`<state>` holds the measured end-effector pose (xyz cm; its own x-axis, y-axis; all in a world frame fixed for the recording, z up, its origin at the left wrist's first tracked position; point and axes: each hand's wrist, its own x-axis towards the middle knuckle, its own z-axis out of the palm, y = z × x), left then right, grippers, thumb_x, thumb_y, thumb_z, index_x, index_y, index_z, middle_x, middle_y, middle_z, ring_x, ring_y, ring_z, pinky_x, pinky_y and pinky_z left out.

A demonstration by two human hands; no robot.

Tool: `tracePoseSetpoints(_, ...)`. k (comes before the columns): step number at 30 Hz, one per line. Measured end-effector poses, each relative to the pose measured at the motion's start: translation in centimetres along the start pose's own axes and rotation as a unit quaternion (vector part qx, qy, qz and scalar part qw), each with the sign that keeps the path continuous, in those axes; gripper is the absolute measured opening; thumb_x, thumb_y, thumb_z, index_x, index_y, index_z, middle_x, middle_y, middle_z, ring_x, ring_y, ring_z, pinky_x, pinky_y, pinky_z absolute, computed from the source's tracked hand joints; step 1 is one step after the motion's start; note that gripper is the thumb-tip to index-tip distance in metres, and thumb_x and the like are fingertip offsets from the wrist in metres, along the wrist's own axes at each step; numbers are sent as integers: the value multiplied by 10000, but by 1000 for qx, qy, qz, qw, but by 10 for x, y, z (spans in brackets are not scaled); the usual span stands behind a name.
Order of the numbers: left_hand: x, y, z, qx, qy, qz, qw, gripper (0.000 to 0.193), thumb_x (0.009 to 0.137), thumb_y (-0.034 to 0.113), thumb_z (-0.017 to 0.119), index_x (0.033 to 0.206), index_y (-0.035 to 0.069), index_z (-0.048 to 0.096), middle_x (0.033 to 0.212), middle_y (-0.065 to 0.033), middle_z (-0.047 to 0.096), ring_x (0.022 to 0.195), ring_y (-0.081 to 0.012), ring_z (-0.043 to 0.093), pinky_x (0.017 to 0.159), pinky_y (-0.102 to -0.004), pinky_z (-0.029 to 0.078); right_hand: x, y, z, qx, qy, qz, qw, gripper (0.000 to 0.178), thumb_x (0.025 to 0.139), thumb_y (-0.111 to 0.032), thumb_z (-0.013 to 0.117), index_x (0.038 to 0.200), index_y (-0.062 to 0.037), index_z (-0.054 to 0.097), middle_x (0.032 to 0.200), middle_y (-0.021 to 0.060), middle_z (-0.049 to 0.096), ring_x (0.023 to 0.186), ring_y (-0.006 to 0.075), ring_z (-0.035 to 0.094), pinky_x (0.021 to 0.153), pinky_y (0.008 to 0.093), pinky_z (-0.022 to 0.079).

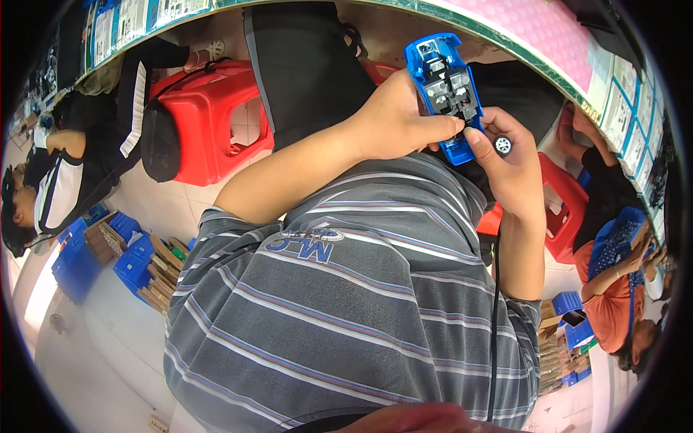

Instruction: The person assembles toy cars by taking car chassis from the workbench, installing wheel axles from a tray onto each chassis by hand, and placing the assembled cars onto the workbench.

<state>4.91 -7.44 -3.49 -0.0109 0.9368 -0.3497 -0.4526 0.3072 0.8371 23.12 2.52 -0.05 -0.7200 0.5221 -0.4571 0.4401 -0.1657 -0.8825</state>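
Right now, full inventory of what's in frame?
toy car chassis: 1, translucent blue, upper centre, held in both hands
small wheel: 1, black with white hub, at the right hand's fingers
red stools: at least 2, left of centre and at right
blue bins: several, floor at lower left and lower right
other people: 2, one at far left, one at far right in orange
striped shirt: 1, grey, centre
left hand: 1, grip on the chassis
right hand: 1, holds chassis and wheel

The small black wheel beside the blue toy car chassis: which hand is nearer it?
Right. The right hand touches the small black wheel at its fingers; the left hand grips the blue chassis from the other side.
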Motion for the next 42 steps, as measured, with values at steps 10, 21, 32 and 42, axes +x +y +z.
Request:
tracePoseSetpoints(10, -3, -1, -5, -41, 1, 19, 999, 461, 840, 126, 766, 1242, 42, 557, 908, -27, 671, 658, -69, 616, 514, -199, 457, 0, 7, 0, 107, -18, -11, 994, 294, 951, -223, 655, 1116, 19, 634, 908, 24, 627, 822, 87, 529, 751, 231, 430)
tracePoseSetpoints(21, -9, 11, -1, -13, 7, 18, 1000, 326, 866, 192, 756, 1106, 24, 614, 799, -21, 660, 614, -70, 608, 507, -206, 471, 3, 3, 9, 103, 17, 3, 995, 237, 955, -216, 659, 1040, 6, 657, 823, -8, 585, 799, 63, 505, 725, 219, 409)
tracePoseSetpoints(32, -5, 2, -4, -3, 16, 28, 999, 220, 885, 137, 705, 1054, 30, 615, 806, -28, 663, 595, -80, 608, 490, -220, 471, 8, 2, 11, 153, 0, 42, 987, 183, 945, -182, 680, 986, -9, 642, 822, -10, 608, 783, 49, 516, 706, 210, 416)
tracePoseSetpoints(42, 3, 0, -14, -58, 20, 19, 998, 335, 893, 208, 730, 1132, 13, 598, 856, -48, 671, 586, -91, 612, 471, -199, 462, 7, 15, -26, 190, 79, -50, 977, 246, 990, -273, 589, 1001, -27, 592, 954, 36, 546, 761, 95, 474, 671, 238, 395)
